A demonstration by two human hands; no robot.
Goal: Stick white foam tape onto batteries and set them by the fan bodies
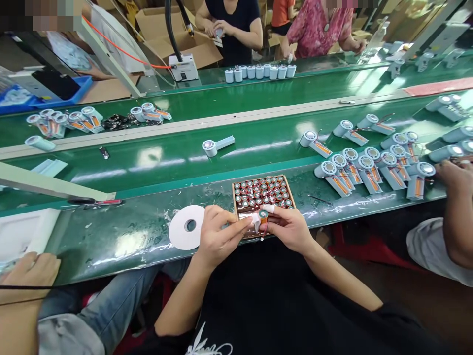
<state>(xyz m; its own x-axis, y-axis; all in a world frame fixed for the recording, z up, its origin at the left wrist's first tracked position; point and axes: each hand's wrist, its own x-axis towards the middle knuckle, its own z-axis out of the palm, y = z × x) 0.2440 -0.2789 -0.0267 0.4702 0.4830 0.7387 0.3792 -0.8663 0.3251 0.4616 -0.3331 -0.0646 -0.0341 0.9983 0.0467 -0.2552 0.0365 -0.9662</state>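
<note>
Your black shirt [273, 305] fills the near middle, close to the counter [148, 231], with your forearms reaching forward past the near edge. Your right hand [290, 229] grips a small cylindrical cell [263, 215], orange-sided with a green top, between thumb and index finger; a thin wire with a white plug hangs below it. Your left hand [218, 231] has its fingers bent toward the cell, with something white at the fingertips; you cannot tell from here whether they pinch it or the cell itself.

Just beyond your fingers, and partly under them, sits a shallow cardboard box [290, 191] with rows of similar cells, its near side close to the counter's near edge. A white disc [179, 231] with a central hole lies to the left, its right edge hidden behind your left hand. Farther left, a stretch of green surface runs from the disc to a white tray [37, 227], where another person's hand [35, 271] rests. A red-handled tool [107, 202] lies along the far edge there.

To your right, past a short open span, stand clustered pale blue units [388, 160], and another person's hand [458, 180] is beside the cluster. Across the far edge, one pale blue unit [210, 148] lies on the green belt [258, 133], with room either side.
</note>
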